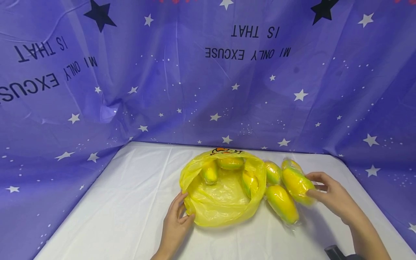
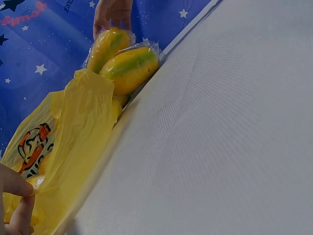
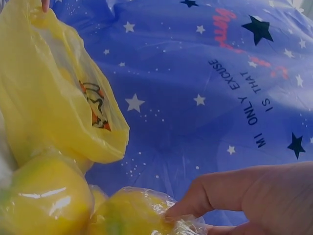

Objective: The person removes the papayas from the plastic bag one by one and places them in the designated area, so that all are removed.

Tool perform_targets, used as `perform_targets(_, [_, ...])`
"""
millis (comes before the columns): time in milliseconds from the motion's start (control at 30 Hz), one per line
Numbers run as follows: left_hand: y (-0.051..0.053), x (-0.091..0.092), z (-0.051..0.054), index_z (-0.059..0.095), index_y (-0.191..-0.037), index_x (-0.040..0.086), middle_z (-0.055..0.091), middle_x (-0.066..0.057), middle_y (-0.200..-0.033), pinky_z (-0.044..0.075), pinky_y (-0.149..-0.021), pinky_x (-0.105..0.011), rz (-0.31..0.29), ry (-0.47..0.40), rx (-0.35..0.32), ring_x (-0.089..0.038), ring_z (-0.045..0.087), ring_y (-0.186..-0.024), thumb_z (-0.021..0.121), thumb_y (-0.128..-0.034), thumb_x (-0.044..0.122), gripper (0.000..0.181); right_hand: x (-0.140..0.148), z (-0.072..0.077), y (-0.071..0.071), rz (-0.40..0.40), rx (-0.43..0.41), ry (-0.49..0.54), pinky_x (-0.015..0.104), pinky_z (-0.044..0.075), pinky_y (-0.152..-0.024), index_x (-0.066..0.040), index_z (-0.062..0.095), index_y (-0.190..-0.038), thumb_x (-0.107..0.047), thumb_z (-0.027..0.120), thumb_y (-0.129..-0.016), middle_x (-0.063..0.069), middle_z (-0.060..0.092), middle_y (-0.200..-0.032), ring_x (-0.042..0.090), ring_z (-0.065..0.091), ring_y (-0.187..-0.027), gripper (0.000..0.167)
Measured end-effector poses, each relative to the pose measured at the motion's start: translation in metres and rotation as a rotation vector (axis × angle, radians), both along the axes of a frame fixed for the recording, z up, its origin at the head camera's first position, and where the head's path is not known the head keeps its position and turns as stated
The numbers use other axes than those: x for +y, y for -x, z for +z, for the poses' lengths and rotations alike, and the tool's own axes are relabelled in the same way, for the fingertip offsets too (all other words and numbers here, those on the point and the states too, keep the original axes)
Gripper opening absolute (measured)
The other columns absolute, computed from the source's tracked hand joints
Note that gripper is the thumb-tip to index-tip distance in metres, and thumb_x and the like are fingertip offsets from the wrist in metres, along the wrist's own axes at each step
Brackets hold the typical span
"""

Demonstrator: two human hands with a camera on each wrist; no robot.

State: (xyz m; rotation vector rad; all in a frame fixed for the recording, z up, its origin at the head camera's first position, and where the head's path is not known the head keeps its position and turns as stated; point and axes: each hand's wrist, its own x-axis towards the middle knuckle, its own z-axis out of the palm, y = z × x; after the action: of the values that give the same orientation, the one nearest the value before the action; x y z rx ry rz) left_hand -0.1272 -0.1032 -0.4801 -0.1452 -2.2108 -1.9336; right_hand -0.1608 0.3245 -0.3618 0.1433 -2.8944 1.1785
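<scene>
A yellow plastic bag [image 1: 224,216] lies on the table with its mouth spread toward me. Several yellow-green mangoes are inside, among them a mango [image 1: 209,173] at the left and another mango [image 1: 230,163] at the back. My left hand [image 1: 176,222] pinches the bag's left rim between thumb and fingers. To the right of the bag, my right hand [image 1: 336,196] grips a plastic-wrapped mango [image 1: 296,185] by its right side. Around it lie a front wrapped mango [image 1: 282,204], a mango [image 1: 272,172] against the bag, and one partly hidden mango [image 1: 291,165] behind.
A white cloth covers the table [image 1: 130,202]. Purple star-printed curtain [image 1: 195,90] hangs along the back and both sides. At the bottom right edge, a dark cylindrical object [image 1: 334,251] shows in part near the right forearm.
</scene>
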Motion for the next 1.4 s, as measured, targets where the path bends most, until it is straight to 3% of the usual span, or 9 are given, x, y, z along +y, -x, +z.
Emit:
perform_targets(333, [0.0, 0.0, -0.001, 0.041, -0.142, 0.006, 0.02, -0.018, -0.155, 0.056, -0.085, -0.027, 0.003, -0.005, -0.029, -0.046, 0.036, -0.131, 0.069, -0.0817, -0.01, 0.069, 0.009, -0.003, 0.002, -0.005, -0.014, -0.027, 0.06, 0.054, -0.079, 0.008, 0.046, -0.128, -0.012, 0.068, -0.086, 0.037, 0.044, -0.132, 0.056, 0.048, -0.113, 0.051])
perform_targets(633, [-0.001, 0.0, 0.001, 0.04, -0.143, 0.005, 0.019, -0.019, -0.156, 0.056, -0.086, -0.028, -0.015, -0.011, -0.003, -0.046, 0.035, -0.132, 0.069, -0.083, -0.008, 0.068, 0.013, -0.007, 0.005, -0.005, -0.071, -0.016, 0.051, 0.058, -0.076, 0.009, 0.046, -0.125, -0.01, 0.068, -0.084, 0.037, 0.044, -0.13, 0.055, 0.051, -0.111, 0.05])
perform_targets(1400, [0.0, 0.0, -0.001, 0.041, -0.142, 0.006, 0.02, -0.019, -0.155, 0.056, -0.085, -0.027, -0.005, -0.009, -0.004, -0.047, 0.035, -0.132, 0.07, -0.0823, -0.008, 0.067, 0.019, -0.013, 0.01, 0.039, -0.109, -0.027, 0.052, 0.058, -0.079, 0.009, 0.05, -0.115, -0.003, 0.071, -0.078, 0.034, 0.05, -0.122, 0.054, 0.053, -0.109, 0.044])
